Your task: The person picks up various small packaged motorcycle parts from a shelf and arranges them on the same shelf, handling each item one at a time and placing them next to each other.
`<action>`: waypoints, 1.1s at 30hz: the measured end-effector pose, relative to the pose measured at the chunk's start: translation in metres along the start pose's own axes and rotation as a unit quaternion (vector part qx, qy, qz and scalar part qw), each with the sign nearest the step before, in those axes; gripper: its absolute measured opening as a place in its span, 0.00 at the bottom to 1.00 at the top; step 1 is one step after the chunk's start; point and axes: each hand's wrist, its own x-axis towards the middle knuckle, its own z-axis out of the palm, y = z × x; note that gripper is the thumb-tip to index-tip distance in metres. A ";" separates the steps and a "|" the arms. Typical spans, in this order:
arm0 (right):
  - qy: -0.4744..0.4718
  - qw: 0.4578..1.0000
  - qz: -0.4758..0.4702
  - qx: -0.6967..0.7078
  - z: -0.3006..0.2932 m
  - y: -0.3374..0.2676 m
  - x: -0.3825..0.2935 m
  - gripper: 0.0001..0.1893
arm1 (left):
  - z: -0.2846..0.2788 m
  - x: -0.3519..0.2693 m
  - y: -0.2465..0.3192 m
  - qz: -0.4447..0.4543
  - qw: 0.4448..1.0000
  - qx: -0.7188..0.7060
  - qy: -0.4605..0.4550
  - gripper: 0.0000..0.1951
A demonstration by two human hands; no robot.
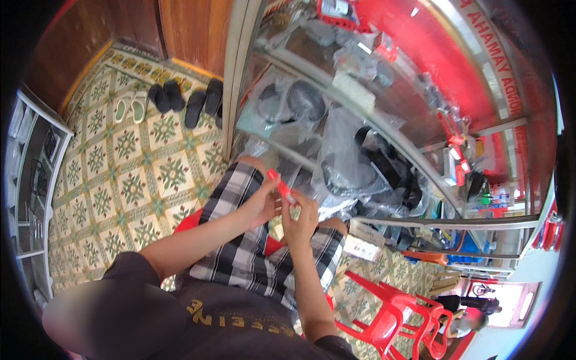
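Observation:
A small, narrow red-and-white packet or box [282, 185] is held up between both of my hands, above my knees. My left hand [262, 204] pinches its far end between thumb and fingers. At its near end, the fingertips of my right hand [302, 220] grip it. Motion and small size blur its markings. Below the hands are my black-and-white checked shorts [234, 225] and part of a red seat [272, 246]. Just beyond my knees stands a glass display cabinet [292, 153] with plastic-wrapped black parts [306, 101] on its shelves.
Several pairs of slippers [166, 96] lie on the patterned tile floor [130, 189]. A second glass case [40, 180] stands at the left. Red plastic chairs [387, 310] and a cardboard box [363, 240] are to the right. Two people [468, 306] appear farther back there.

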 end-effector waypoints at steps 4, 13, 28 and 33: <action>-0.020 1.000 0.007 -0.023 -0.028 0.004 0.010 0.16 | 0.013 -0.006 0.000 0.022 0.985 0.160 -0.064 0.29; 0.183 0.944 -0.198 -0.193 -0.153 -0.004 0.179 0.14 | -0.003 0.006 -0.007 -0.112 0.949 0.294 0.030 0.23; -0.032 0.938 -0.156 -0.308 -0.058 0.101 0.377 0.16 | -0.007 0.011 -0.003 -0.082 0.955 0.286 0.016 0.20; -0.083 0.968 -0.060 -0.228 -0.060 0.099 0.377 0.25 | -0.006 0.011 -0.004 -0.091 0.951 0.296 0.009 0.20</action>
